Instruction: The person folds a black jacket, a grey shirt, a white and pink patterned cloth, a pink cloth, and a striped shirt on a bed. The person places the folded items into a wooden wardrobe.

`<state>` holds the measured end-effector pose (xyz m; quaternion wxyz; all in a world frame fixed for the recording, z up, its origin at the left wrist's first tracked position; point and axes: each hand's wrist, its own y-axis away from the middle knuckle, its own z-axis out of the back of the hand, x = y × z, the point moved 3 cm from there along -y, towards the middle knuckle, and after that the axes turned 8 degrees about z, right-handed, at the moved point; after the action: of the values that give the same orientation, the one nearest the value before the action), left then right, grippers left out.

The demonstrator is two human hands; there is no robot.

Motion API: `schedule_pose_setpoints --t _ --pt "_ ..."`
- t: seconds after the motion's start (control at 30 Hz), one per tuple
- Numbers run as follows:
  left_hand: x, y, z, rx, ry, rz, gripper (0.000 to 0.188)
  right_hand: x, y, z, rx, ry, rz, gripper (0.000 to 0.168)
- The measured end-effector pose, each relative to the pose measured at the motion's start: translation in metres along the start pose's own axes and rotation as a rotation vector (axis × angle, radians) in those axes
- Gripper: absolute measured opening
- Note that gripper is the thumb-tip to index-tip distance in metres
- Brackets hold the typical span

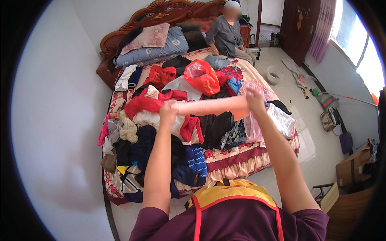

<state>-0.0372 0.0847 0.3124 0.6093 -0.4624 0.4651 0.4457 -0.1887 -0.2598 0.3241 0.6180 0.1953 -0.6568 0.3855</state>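
A peach-pink piece of fabric (211, 106) is stretched level between my two hands, above a bed heaped with clothes. My left hand (169, 111) grips its left end, and my right hand (254, 98) holds the right end, where a corner hangs down. Beneath and beyond it lie a red garment with fluffy trim (143, 105), a red plastic bag (201, 77), black clothing (214, 128) and a sheer pink garment (253, 129). Dark blue clothes (144, 144) and a knitted cream item (128, 129) lie nearer my left arm.
A person (227, 33) sits on the bed's far right edge. Rolled blue bedding (156, 46) rests by the carved wooden headboard (169, 10). On the floor to the right are a white bucket (274, 75), a bag (328, 119) and a cardboard box (352, 167).
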Motion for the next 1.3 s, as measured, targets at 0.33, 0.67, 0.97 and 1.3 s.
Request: schedule_pose_setpoints --t 0.33,0.67,0.97,1.3 --pt "0.231 0.186 -0.036 -0.098 -0.305 0.718 0.017 -0.208 0.201 0.068 0.072 0.35 -0.373 0.03" --pt "0.223 0.203 -0.038 0.1 -0.334 1.074 0.021 -0.178 0.185 0.058 0.165 0.28 -0.383 0.028" --pt "0.186 0.023 -0.079 0.041 0.02 0.907 0.053 -0.253 0.015 0.022 0.097 0.507 -0.243 0.036" --pt "0.287 0.115 -0.088 0.023 -0.573 1.005 0.038 -0.223 0.089 -0.047 0.939 1.112 0.349 0.077"
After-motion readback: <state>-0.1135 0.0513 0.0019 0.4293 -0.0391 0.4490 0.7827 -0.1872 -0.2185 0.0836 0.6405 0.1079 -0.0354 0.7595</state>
